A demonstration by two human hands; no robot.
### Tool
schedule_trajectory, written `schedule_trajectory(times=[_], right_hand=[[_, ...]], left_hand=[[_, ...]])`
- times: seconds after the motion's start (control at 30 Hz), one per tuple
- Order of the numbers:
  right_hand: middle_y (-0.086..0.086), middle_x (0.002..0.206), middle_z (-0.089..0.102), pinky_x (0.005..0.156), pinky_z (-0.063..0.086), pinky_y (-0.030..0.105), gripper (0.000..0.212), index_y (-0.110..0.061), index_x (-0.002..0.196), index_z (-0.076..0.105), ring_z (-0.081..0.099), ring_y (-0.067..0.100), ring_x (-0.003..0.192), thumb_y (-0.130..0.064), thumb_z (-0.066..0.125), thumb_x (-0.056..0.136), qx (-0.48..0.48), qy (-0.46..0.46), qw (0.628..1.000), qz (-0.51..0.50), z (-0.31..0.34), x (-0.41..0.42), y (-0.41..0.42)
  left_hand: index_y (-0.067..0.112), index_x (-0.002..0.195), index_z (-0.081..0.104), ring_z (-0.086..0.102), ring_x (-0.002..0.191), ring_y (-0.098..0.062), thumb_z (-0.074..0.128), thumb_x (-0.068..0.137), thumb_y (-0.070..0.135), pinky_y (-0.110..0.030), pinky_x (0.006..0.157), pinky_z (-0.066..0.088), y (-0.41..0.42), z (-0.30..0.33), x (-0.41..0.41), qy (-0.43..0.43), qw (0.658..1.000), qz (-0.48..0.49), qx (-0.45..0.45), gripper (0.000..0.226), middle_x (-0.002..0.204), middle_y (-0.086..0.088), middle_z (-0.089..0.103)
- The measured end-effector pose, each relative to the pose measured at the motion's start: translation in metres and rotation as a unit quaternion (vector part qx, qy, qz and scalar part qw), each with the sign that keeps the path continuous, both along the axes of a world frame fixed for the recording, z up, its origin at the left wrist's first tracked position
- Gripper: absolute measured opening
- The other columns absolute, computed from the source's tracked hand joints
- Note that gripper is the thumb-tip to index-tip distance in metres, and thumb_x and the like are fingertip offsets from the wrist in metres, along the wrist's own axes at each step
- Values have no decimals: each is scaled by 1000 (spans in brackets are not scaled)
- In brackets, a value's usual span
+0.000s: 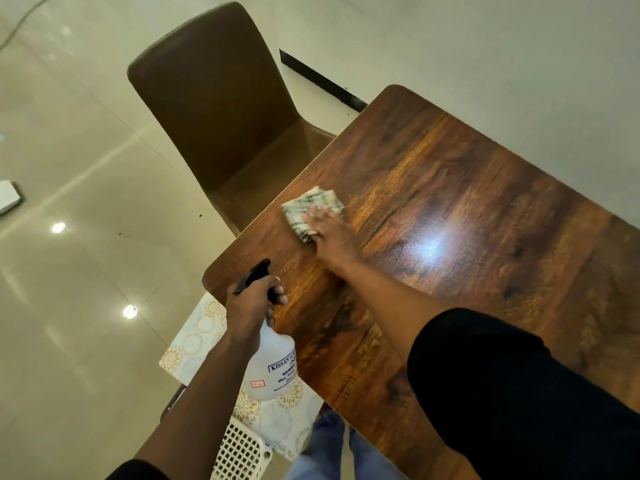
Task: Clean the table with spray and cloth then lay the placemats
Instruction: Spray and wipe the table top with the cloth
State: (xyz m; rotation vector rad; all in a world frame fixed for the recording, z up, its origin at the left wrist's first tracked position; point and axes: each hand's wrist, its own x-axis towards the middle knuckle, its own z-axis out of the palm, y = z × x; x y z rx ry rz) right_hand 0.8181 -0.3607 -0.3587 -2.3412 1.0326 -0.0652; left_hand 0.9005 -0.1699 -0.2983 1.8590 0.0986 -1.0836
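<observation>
Wiping underway: right hand [330, 230] presses cloth [311, 207] flat near the surface's [485, 220] left edge, left hand [251, 303] grips spray bottle [270, 362]; placemats [194, 341] unlaid.

cloth [313, 211] on table [467, 188] | chair [221, 109] behind left edge | placemats [194, 337] below corner

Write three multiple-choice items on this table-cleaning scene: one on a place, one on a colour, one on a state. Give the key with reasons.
1. Where is the cloth?
A. on the table
B. on the chair
C. on the floor

2. What colour is the chair?
A. white
B. brown
C. blue

3. What does the left hand do?
A. hangs idle
B. presses the table
C. grips the spray bottle

Key: 1 A, the cloth lies on the table under the right hand. 2 B, its back and seat are brown. 3 C, its fingers curl round the spray bottle neck.
</observation>
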Motion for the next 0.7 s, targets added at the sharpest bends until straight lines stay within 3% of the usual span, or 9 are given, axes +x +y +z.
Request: schedule_trajectory(times=[0.13, 0.27, 0.4, 0.5, 0.7], right_hand=[[-12, 164, 29, 123, 26, 44, 57, -34, 153, 41, 21, 20, 154, -13, 55, 101, -1, -11, 985, -170, 3, -36, -32], [-14, 163, 31, 124, 27, 43, 57, -34, 151, 45, 19, 17, 155, -8, 55, 100, 18, -7, 974, -224, 5, -55, -23], [-10, 161, 37, 118, 35, 45, 57, -33, 146, 52, 27, 22, 152, -3, 50, 98, -6, -3, 991, -135, 8, -66, 33], [-9, 161, 36, 119, 30, 51, 61, -31, 146, 54, 27, 23, 152, 0, 54, 93, 2, -25, 999, -36, 3, -83, 89], [-5, 159, 42, 115, 34, 51, 54, -26, 144, 57, 29, 21, 151, -9, 63, 93, 18, -57, 998, 16, -6, -116, 125]], left_hand=[[-1, 93, 74, 50, 40, -8, 69, 98, 20, -24, 43, 40, 1, -1, -1, 2, 1000, -14, -14, 22, 77, -16, 72], [0, 88, 74, 51, 41, -10, 69, 98, 19, -25, 45, 40, 2, 3, -8, 3, 1000, -26, -14, 22, 75, -16, 72], [-1, 87, 75, 48, 44, -14, 71, 96, 18, -28, 47, 40, 2, 6, -21, 7, 999, -40, -6, 21, 71, -15, 73], [-1, 85, 75, 45, 46, -16, 71, 94, 18, -28, 46, 38, -1, 8, -34, 10, 998, -60, -1, 21, 70, -15, 72], [1, 79, 75, 42, 41, -13, 68, 96, 18, -25, 40, 37, -4, 6, -72, 11, 994, -111, 13, 25, 71, -17, 71]])
